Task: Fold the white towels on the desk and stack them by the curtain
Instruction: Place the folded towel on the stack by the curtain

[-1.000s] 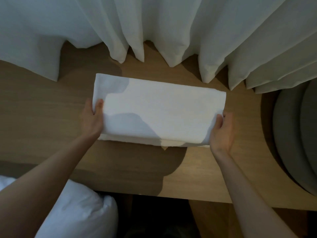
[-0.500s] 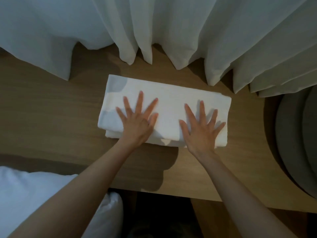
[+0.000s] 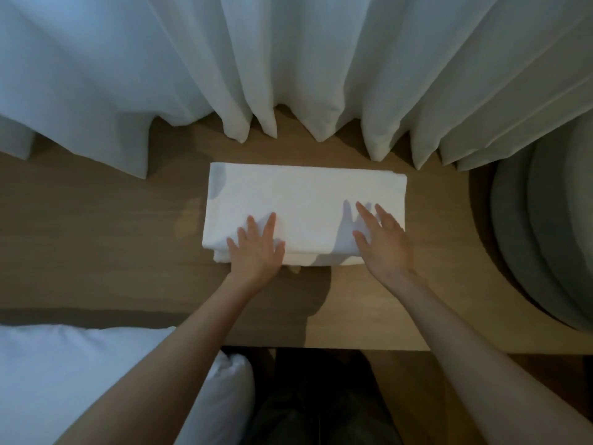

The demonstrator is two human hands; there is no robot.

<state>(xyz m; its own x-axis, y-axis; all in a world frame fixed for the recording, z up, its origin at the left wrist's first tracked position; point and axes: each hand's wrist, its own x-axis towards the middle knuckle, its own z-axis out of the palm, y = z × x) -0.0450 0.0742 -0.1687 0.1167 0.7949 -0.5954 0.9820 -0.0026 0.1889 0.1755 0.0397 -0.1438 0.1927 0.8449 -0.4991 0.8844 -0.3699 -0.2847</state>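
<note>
both my hands lie flat with fingers spread, gripping nothing, on the near edge of the folded towel (image 3: 305, 200): left hand (image 3: 256, 248) toward its left end, right hand (image 3: 383, 245) toward its right. its long axis runs left to right on the desk (image 3: 96, 236), just short of the curtain (image 3: 288, 59), so i judge the next push goes straight away from me.

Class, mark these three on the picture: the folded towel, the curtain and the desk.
folded towel (image 3: 305, 194), head view, bare top face.
curtain (image 3: 321, 59), head view, middle pleats.
desk (image 3: 96, 236), head view, bare wood left of the towel.
</note>
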